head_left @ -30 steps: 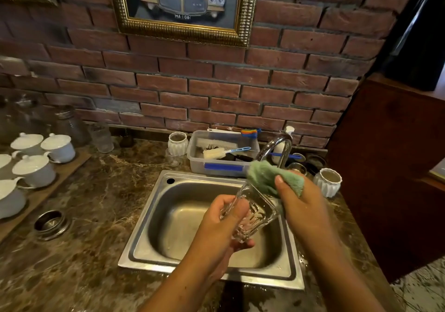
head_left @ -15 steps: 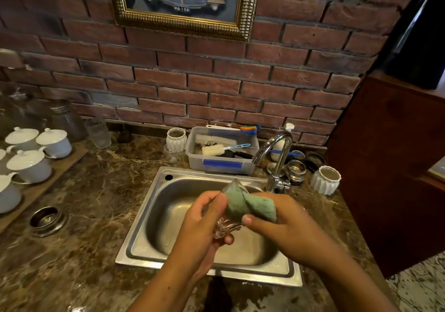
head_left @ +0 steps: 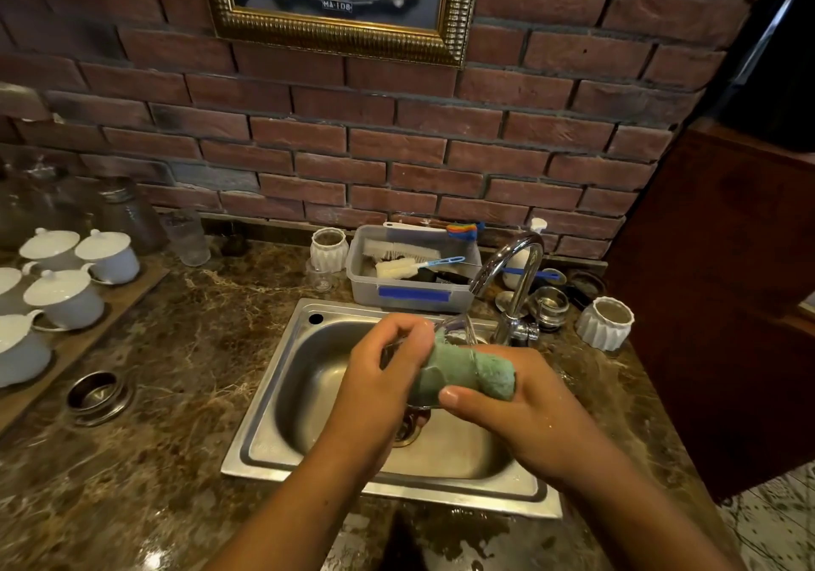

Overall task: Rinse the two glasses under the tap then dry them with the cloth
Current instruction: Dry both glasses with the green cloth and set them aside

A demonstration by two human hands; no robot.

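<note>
Both hands are busy with one glass. The left hand curls its fingers round the glass from the side. The right hand pinches a green cloth between thumb and fingers and presses it against the glass wall. The glass is held in the air above the sink, tilted, with its clear rim pointing away toward the foot of the tap. Cloth and fingers hide most of its body.

The tap's spout arches over the back right corner of the basin. Behind the sink stands a plastic tub with brushes in it, and a white ribbed pot sits just to its left. On the marble counter, well to the left, lidded white cups stand on a board. Another tumbler stands by the brick wall.
</note>
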